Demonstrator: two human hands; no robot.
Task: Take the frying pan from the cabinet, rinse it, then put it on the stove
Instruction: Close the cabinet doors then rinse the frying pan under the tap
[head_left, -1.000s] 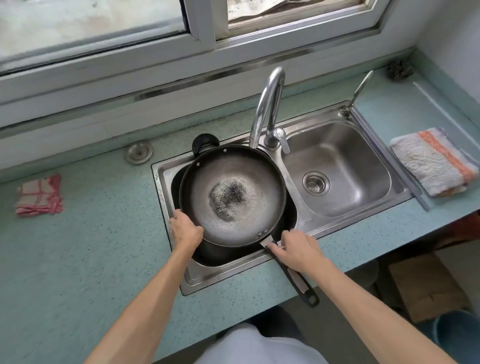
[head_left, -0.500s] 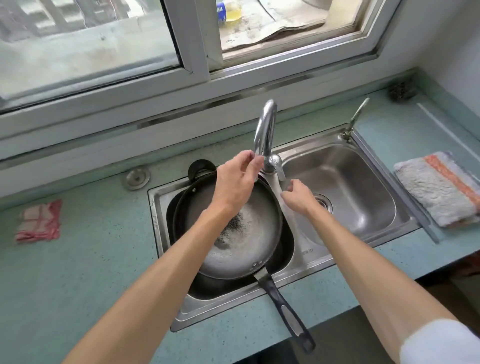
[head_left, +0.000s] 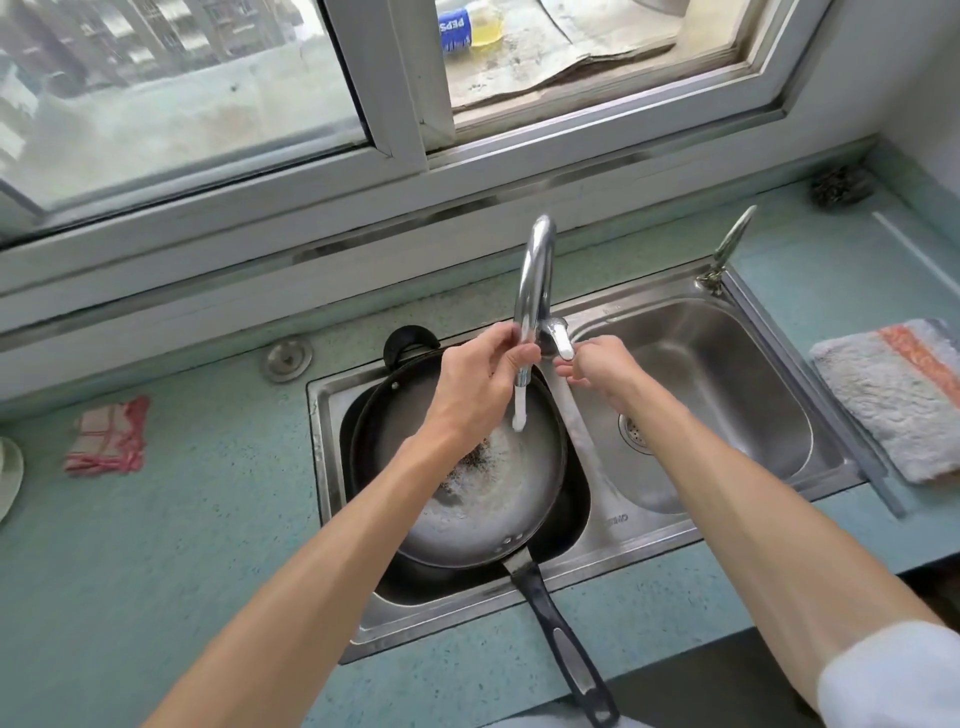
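A dark frying pan (head_left: 498, 493) with a worn, speckled middle lies in the left basin of the steel double sink (head_left: 587, 525), on top of another black pan. Its black handle (head_left: 566, 644) juts over the counter's front edge. My left hand (head_left: 478, 384) grips the chrome tap spout (head_left: 535, 275) near its outlet. Beside it, my right hand (head_left: 602, 366) holds the tap lever (head_left: 558, 340) from below. A white stream of water (head_left: 519, 410) falls from the spout into the pan.
A red-checked cloth (head_left: 106, 436) lies on the teal counter at left, a grey and orange towel (head_left: 898, 395) at right. The right basin (head_left: 727, 395) has a drain strainer. A second small tap (head_left: 727, 249) and a steel scourer (head_left: 839, 184) sit at back right. Window behind.
Both hands left the pan and rose to the tap. My left hand now grips the spout, my right hand holds the lever, and water has started running into the pan.
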